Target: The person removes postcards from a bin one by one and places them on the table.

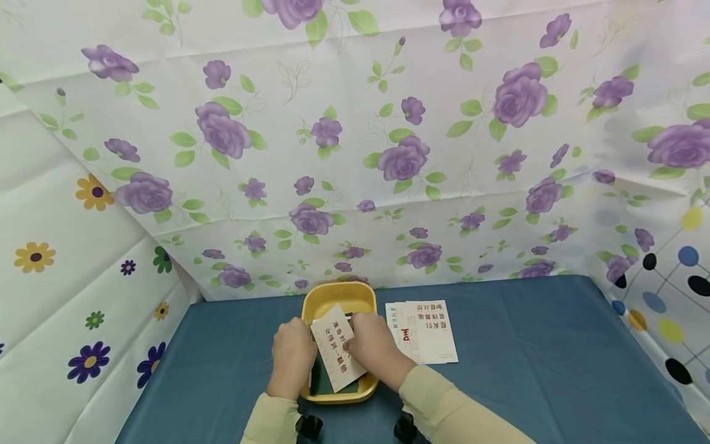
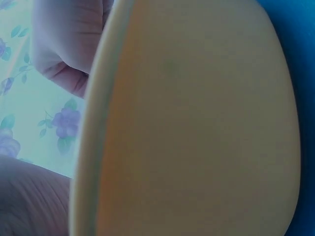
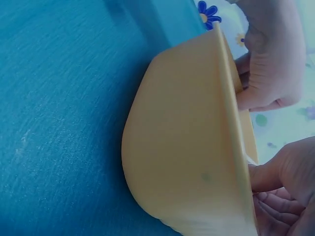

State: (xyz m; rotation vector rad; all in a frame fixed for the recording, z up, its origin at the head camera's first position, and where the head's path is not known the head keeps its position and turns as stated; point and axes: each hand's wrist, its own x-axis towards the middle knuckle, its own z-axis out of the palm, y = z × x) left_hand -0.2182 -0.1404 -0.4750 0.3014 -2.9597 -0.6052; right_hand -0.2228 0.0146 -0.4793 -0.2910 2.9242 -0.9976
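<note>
A yellow plastic basin (image 1: 339, 295) stands on the blue-covered table and holds printed paper cards. My right hand (image 1: 378, 346) reaches over the basin's right rim and pinches a cream card (image 1: 334, 353) with dark lettering, which lies tilted. Under that card a dark green flat thing (image 1: 320, 377) shows. My left hand (image 1: 293, 353) bends over the left rim, its fingers curled down into the basin beside the card. In the right wrist view the basin wall (image 3: 182, 128) hides the left fingertips, so whether they hold anything is unclear.
Right of the basin, several overlapping cream cards (image 1: 435, 348) with dark and red print lie on the blue tablecloth (image 1: 516, 370). Behind the table hangs a white sheet (image 1: 355, 80) with purple flowers. Patterned sheets also close off both sides.
</note>
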